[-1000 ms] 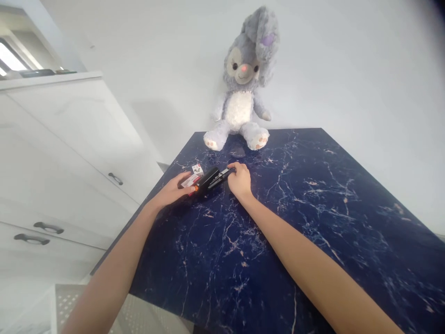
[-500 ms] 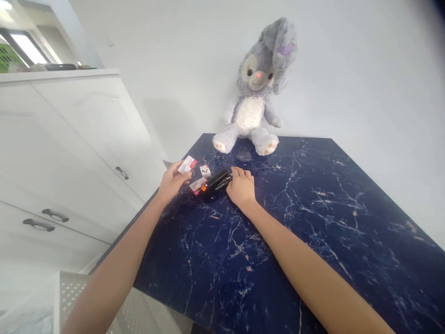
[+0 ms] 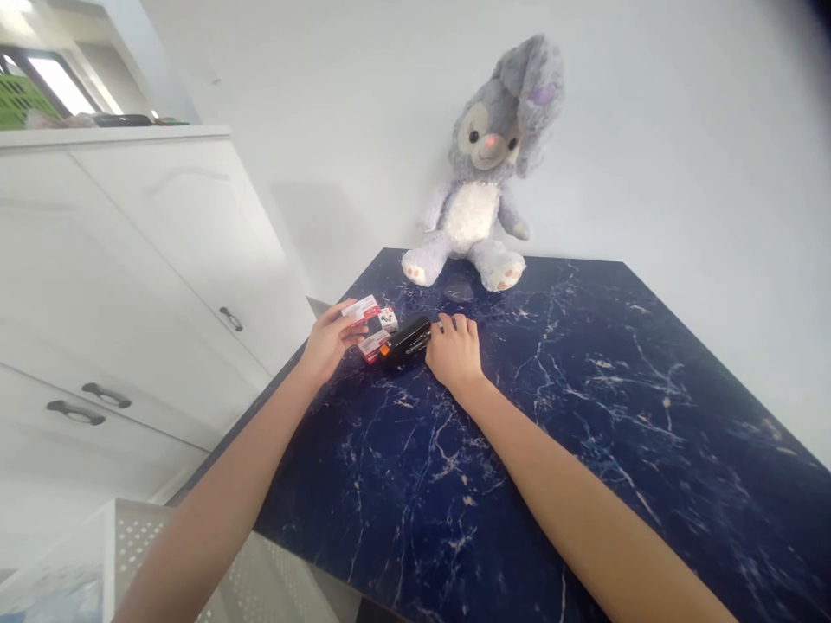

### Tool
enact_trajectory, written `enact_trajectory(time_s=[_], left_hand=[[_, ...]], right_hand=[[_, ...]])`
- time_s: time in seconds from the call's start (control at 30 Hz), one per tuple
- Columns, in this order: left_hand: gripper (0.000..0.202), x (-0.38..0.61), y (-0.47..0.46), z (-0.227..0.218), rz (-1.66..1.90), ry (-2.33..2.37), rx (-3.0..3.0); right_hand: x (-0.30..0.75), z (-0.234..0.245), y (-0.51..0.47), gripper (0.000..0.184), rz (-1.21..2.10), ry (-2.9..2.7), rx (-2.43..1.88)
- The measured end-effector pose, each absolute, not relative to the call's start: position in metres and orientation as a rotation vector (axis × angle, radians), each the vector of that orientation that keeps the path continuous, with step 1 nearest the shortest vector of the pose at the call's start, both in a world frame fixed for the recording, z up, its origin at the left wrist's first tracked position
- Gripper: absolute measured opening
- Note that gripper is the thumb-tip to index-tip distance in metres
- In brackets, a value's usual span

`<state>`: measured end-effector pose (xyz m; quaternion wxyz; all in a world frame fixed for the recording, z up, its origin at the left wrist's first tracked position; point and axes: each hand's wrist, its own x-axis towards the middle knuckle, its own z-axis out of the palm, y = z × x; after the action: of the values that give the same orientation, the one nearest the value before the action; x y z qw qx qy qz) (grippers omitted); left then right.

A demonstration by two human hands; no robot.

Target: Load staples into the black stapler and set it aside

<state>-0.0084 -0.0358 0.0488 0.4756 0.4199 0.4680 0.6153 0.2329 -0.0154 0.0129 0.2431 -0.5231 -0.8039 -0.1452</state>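
Note:
My left hand (image 3: 325,344) pinches a small red-and-white box (image 3: 362,310) between thumb and fingers, above the table's left side. Just below it lies a second red-and-white box (image 3: 372,346), partly covered by my fingers and a black object. A small white box (image 3: 388,319) with a dark picture on it stands behind. The long, glossy black object (image 3: 409,340) has an orange part at its left end; its exact kind is unclear. My right hand (image 3: 455,350) has its fingers curled around the right end of it, hiding that end.
All this rests on a dark blue marbled table (image 3: 454,484). A grey plush rabbit (image 3: 477,173) sits at the back against the wall, with a dark roundish item (image 3: 459,292) before its feet. White cabinets (image 3: 149,260) stand at the left, above a white perforated basket (image 3: 139,532).
My left hand has moved slightly right with the box, which is now tilted to show its red side and overlaps the white box's edge. My right hand stays on the black object.

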Motion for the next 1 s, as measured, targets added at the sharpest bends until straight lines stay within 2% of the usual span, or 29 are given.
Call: enact_trajectory(time_s=[0.17,0.33,0.6,1.0], left_hand=[[0.042,-0.013,-0.036,0.05,1.473,0.961,0.938],[0.051,-0.014,-0.037,0.051,1.398,0.988,1.096],[0.039,-0.005,-0.038,0.05,1.367,0.952,1.087],[0.041,-0.007,-0.035,0.04,1.388,1.055,1.162]], right_hand=[[0.231,0.013,-0.016,0.031,-0.37,-2.174,-1.449],[0.233,0.004,-0.008,0.039,-0.136,-2.035,-1.412],[0.238,0.004,-0.002,0.041,0.087,-1.865,-1.221],[0.249,0.006,0.008,0.01,0.444,-1.648,-1.298]])
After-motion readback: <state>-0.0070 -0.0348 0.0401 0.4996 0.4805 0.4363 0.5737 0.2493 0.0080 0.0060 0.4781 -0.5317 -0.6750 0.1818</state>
